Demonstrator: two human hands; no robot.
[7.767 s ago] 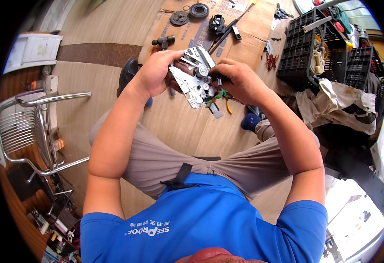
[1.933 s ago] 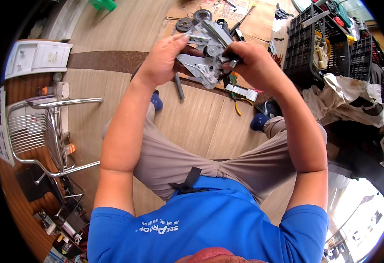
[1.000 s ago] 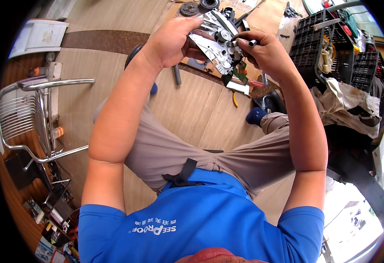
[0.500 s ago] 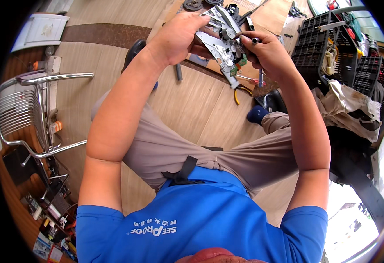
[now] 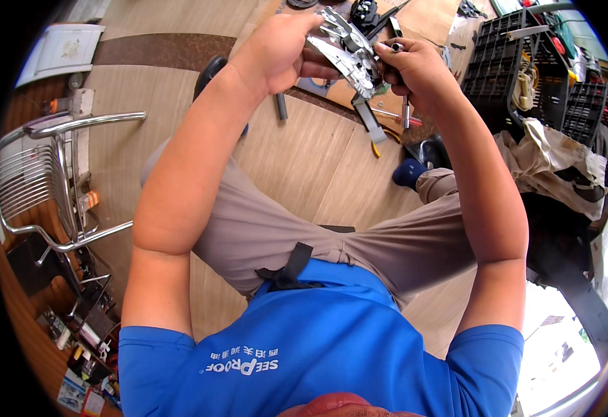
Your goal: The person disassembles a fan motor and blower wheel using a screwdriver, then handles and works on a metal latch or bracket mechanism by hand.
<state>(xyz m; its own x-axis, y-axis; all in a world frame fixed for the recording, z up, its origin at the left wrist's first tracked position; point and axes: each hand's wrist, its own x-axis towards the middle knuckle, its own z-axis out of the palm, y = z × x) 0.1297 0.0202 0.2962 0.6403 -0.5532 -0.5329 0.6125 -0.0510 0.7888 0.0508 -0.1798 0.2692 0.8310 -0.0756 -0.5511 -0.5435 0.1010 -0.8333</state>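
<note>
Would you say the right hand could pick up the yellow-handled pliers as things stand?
Probably not immediately: the right hand grips a metal tool, and a grey strip partly hides the yellow-handled pliers.

Two hands, one metal mechanism — one chair, one shirt.

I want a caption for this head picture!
Left hand holds a metal part, right hand at its edge, crate at right.

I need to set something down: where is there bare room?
Bare floor lies between the metal chair and left black shoe, and between the grey rod, yellow pliers and trousers. Crowded: cardboard by the silver mechanism; black crates.
</note>
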